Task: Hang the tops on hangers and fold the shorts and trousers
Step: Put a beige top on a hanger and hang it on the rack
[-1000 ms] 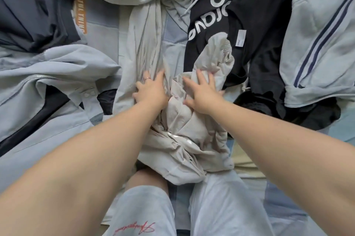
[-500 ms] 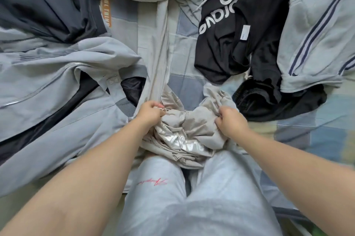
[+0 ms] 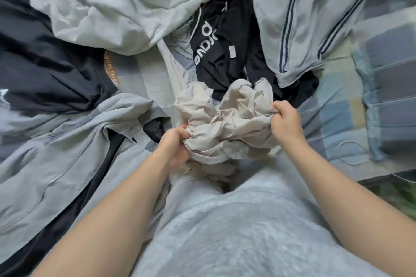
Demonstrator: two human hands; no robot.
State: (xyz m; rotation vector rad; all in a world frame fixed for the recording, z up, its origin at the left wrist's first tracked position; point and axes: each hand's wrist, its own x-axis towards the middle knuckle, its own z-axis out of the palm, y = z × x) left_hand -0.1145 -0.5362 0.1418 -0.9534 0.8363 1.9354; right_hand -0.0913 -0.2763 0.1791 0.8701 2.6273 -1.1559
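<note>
The left hand (image 3: 177,146) and right hand (image 3: 286,121) each have their fingers curled tight on the crumpled beige cloth (image 3: 227,123), just above the lap. The black top (image 3: 225,56) and grey jacket (image 3: 67,141) lie messy on the bed (image 3: 337,107). Nothing looks folded or hung yet.

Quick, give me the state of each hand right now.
Left hand: fingers curled, gripping the crumpled beige garment.
Right hand: fingers curled, gripping the same beige garment at its other side.

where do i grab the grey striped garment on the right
Likely the near hem of the grey striped garment, coming from your side: that edge lies loose over the black top, while the rest spreads flat.
</note>
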